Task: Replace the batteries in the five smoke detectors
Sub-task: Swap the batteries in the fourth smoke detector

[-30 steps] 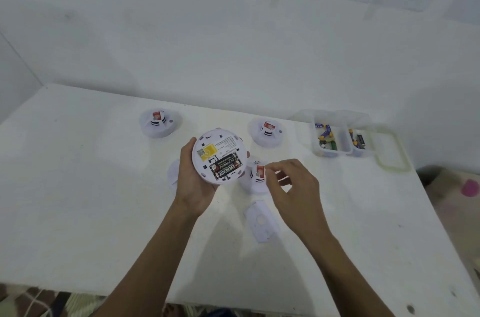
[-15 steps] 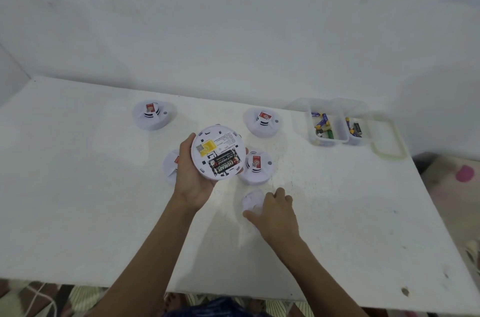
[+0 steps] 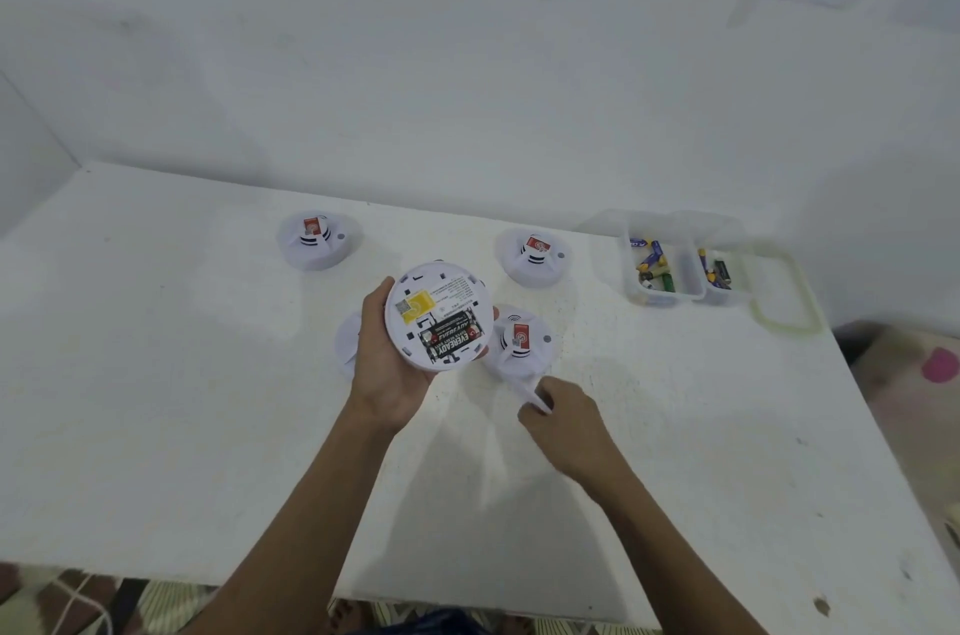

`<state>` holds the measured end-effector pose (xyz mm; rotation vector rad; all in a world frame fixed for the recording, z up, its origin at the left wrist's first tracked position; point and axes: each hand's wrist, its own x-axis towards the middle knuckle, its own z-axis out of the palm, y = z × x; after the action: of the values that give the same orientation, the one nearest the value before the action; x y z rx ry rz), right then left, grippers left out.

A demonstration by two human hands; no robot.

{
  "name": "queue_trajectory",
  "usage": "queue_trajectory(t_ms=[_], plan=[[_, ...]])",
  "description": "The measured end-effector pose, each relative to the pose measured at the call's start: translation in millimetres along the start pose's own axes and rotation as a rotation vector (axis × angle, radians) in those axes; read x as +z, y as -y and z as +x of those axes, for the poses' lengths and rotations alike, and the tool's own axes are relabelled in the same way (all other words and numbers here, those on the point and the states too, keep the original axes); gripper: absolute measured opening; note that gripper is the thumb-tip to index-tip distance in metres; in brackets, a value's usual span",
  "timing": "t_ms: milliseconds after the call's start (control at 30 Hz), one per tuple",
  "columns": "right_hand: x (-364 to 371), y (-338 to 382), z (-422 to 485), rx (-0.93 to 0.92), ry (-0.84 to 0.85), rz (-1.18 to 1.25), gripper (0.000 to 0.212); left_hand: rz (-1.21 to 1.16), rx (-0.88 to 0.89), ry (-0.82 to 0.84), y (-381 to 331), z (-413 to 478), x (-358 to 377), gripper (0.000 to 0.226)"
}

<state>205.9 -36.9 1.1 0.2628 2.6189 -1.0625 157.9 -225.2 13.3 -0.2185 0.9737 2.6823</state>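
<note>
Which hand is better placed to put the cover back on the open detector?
Probably the right. The right hand pinches the white cover near the detector, while the left hand is busy holding that detector with its batteries exposed.

My detector (image 3: 439, 314) is back-side up, two black batteries (image 3: 451, 340) in; its cover (image 3: 530, 392) at 5 o'clock, other detectors (image 3: 311, 239) from 9 to 3.

The left hand (image 3: 387, 364) grips a smoke detector (image 3: 439, 314) by its rim, forearm raised, while the right hand (image 3: 566, 421), just beside and below that grip, pinches a white plastic piece (image 3: 531, 392).
</note>
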Motion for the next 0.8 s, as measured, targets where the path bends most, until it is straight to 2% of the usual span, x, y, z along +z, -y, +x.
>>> queue_trajectory(t_ms=[67,167,267,367,433,567,800], plan=[[-16,16,-5,-0.027,-0.023,0.161,0.022,-0.021,0.003,0.001,0,-1,1,0.054],[-37,41,-13,-0.103,-0.128,0.352,0.038,-0.052,0.003,0.020,0,-2,4,0.055],[-52,66,-24,-0.283,-0.246,0.389,0.048,-0.059,0.010,0.027,1,-2,7,0.054],[-58,85,-37,-0.460,-0.312,0.334,0.041,-0.019,0.029,0.021,-1,-4,14,0.052],[-58,95,-40,-0.542,-0.317,0.301,0.023,0.004,0.047,-0.012,-3,-7,22,0.051],[-53,104,-36,-0.615,-0.328,0.173,0.013,0.042,0.051,-0.039,-8,-14,37,0.067],[-29,101,-17,-0.719,-0.405,-0.163,0.040,0.061,0.114,-0.065,-9,-18,45,0.074]])
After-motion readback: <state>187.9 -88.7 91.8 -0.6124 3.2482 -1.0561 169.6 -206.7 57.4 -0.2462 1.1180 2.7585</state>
